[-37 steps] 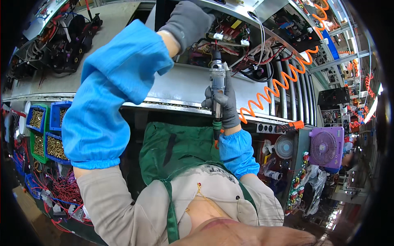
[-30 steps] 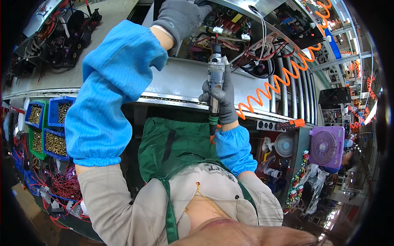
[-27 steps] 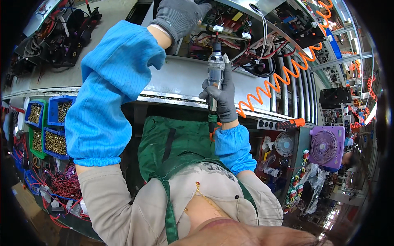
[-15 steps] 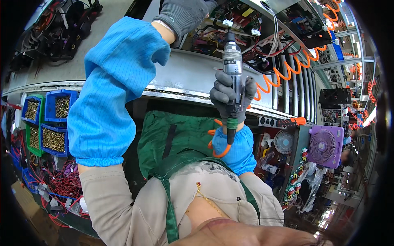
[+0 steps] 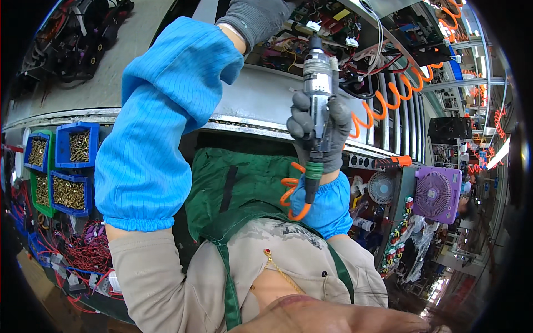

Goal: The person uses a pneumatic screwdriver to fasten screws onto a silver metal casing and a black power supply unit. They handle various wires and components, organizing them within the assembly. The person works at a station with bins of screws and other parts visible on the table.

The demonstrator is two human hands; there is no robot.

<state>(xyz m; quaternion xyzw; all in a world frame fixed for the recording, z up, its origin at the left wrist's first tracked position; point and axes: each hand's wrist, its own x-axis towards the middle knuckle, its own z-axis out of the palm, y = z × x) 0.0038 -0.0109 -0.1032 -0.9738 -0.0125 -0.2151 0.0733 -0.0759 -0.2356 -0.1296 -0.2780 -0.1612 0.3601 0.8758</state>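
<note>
My right hand (image 5: pixel 338 130), in a dark grey glove, is wrapped round a pneumatic screwdriver (image 5: pixel 318 83). The tool stands with its black nose toward the open metal chassis (image 5: pixel 277 75) and its green-ringed end toward my body. An orange coiled air hose (image 5: pixel 288 191) runs by that lower end. Wires, circuit boards (image 5: pixel 327 16) and white connectors (image 5: pixel 351 42) fill the chassis. My left hand (image 5: pixel 255 22), gloved too, reaches over the chassis's near left part at the top edge. Its fingers are mostly cut off, so their grip is hidden.
Blue bins (image 5: pixel 69 192) of brass-coloured screws sit at the left, above a heap of red wires (image 5: pixel 89 250). Metal rollers (image 5: pixel 397 119) lie right of the chassis. A purple fan (image 5: pixel 438 194) stands at the right. Another orange coiled hose (image 5: pixel 388 100) stretches up to the right.
My left hand has shifted a little to the right along the chassis. My right hand and the screwdriver have moved slightly right and nearer to me.
</note>
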